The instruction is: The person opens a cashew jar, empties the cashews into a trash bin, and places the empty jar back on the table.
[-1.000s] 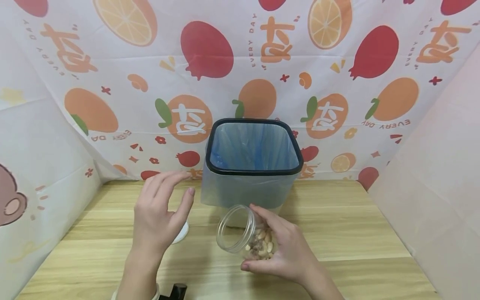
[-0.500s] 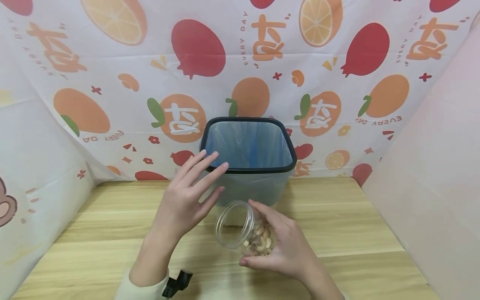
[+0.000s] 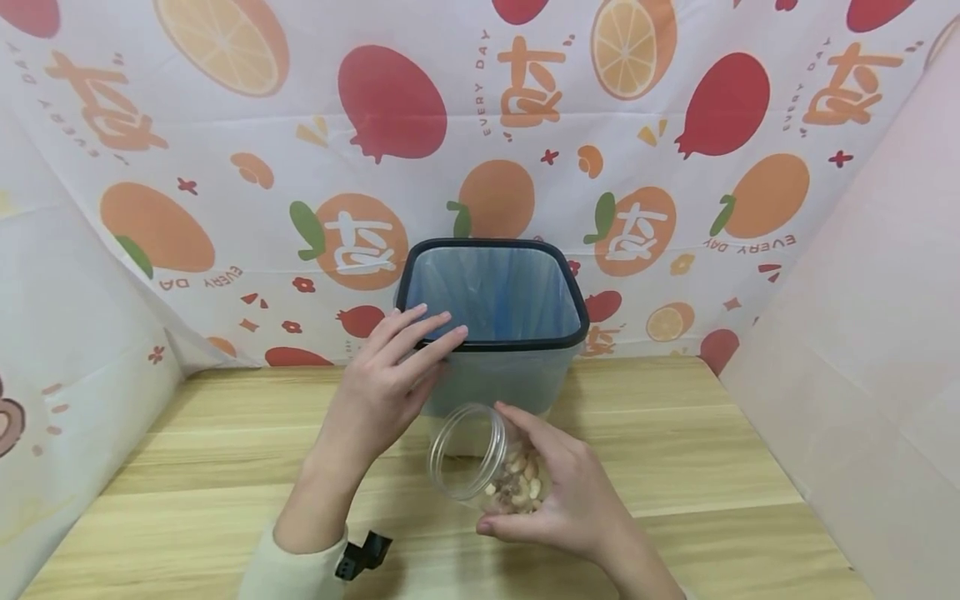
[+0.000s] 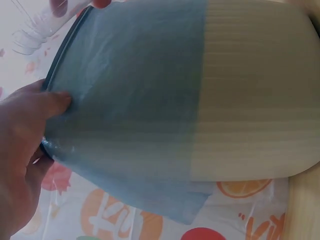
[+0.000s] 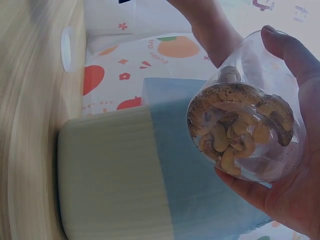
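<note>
A bin [image 3: 498,379] with a black rim and a bluish liner folded over its outside stands in the middle. My left hand [image 3: 367,400] grips its near left rim, fingers over the edge and thumb against the lined outside, as the left wrist view shows. My right hand [image 3: 577,492] holds a clear jar [image 3: 499,454] around its body in front of the bin. The jar is uncapped and tilted, its mouth facing left. Cashews and other nuts [image 5: 235,137] lie inside, seen through its base in the right wrist view.
A white round lid [image 5: 66,49] lies on the wooden table [image 3: 675,467], seen in the right wrist view; the left arm hides it in the head view. Fruit-printed cloth [image 3: 390,100] hangs behind the bin. A black mount [image 3: 363,556] is at the left cuff.
My left hand has moved right and forward, from over the lid to the bin's rim, and taken hold of it. The right hand and jar have stayed nearly still.
</note>
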